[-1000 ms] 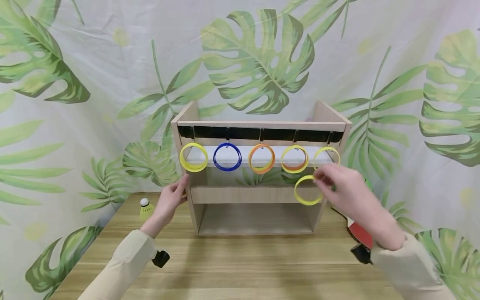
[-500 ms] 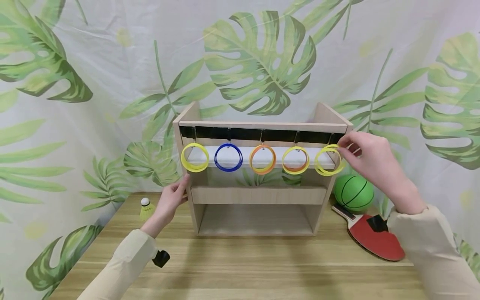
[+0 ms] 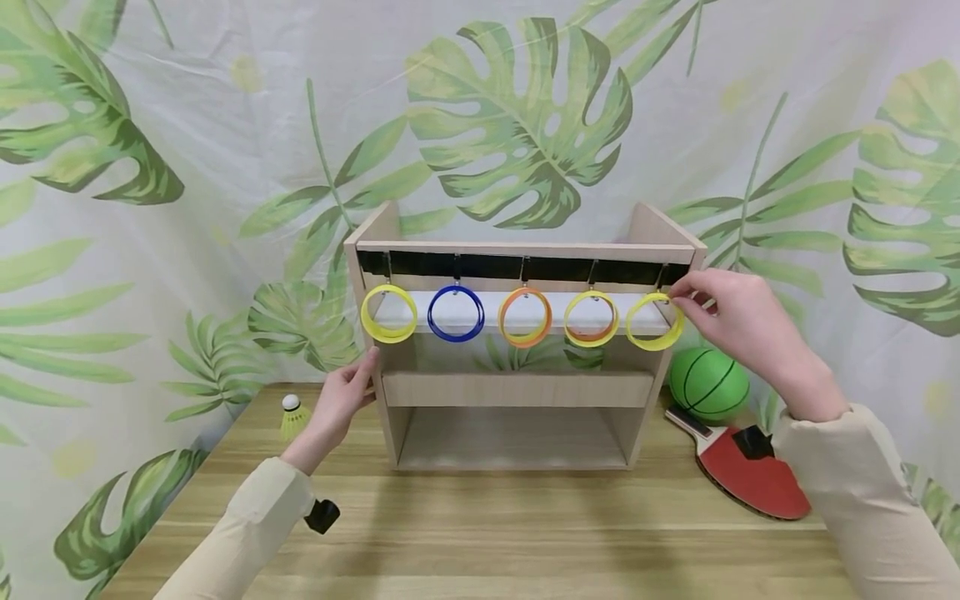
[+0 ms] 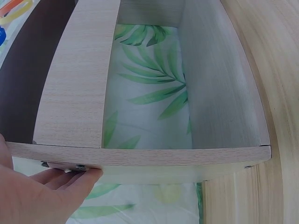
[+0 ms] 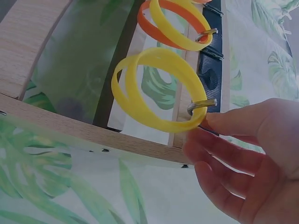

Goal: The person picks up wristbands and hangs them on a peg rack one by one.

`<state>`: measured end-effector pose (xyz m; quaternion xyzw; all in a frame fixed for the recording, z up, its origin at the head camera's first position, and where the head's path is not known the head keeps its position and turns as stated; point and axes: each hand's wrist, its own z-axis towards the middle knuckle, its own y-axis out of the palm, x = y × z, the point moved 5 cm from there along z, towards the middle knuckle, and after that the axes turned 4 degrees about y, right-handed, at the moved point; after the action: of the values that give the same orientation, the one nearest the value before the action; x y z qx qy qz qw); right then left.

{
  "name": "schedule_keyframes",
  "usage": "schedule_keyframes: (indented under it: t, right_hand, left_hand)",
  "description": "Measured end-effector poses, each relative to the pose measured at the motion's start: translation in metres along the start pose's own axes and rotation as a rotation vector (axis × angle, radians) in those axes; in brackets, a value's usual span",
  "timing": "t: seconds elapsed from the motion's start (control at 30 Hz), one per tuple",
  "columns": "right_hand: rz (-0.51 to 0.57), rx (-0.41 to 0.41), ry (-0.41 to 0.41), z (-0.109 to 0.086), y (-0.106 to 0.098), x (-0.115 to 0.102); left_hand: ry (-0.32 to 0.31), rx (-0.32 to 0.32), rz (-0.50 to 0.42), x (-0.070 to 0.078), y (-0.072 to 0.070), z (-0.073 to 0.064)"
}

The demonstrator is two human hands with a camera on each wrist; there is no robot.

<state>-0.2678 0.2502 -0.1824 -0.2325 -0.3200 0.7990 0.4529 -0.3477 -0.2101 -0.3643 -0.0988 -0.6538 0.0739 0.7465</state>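
My right hand (image 3: 738, 321) pinches the edge of a yellow ring (image 5: 163, 122) between thumb and fingers at the rightmost metal hook (image 5: 203, 105). Two yellow rings overlap there, the hook passing through them. At the left side of the small wooden shelf (image 3: 517, 390), my left hand (image 3: 341, 404) holds the side panel. Its thumb lies at the front edge, and the fingers (image 4: 81, 189) lie along the outer face. Farther left on the black strip (image 3: 491, 265) hang yellow-and-orange rings (image 3: 591, 342), orange-and-yellow rings (image 3: 546, 321), blue rings (image 3: 430, 317) and a yellow ring (image 3: 388, 337).
Right of the shelf, a green ball (image 3: 708, 383) sits behind a red table tennis paddle (image 3: 753, 475). A yellow shuttlecock (image 3: 292, 417) stands at the left. Everything rests on a wooden table (image 3: 480, 533) before a leaf-patterned cloth (image 3: 285, 100).
My right hand has carried the yellow ring up and right from below the shelf's right end to the rightmost hook, where it now hangs with another yellow ring. My left hand stays put.
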Motion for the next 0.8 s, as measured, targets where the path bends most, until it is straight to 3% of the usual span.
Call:
schedule_keyframes:
  t: [0.2, 0.47, 0.67, 0.8]
  right_hand:
    - [0.027, 0.056, -0.026, -0.006, -0.005, -0.007]
    - [0.102, 0.197, -0.082, -0.024, -0.008, -0.021]
    - [0.205, 0.208, -0.168, -0.049, 0.016, -0.031]
    - [0.279, 0.141, -0.198, -0.074, 0.045, -0.035]
  left_hand:
    - [0.002, -0.006, 0.009, -0.001, -0.002, 0.000]
    - [0.004, 0.004, -0.007, 0.000, -0.004, 0.000]
    - [0.040, 0.078, -0.057, -0.001, -0.007, -0.008]
    - [0.154, 0.182, -0.028, 0.000, -0.007, -0.020]
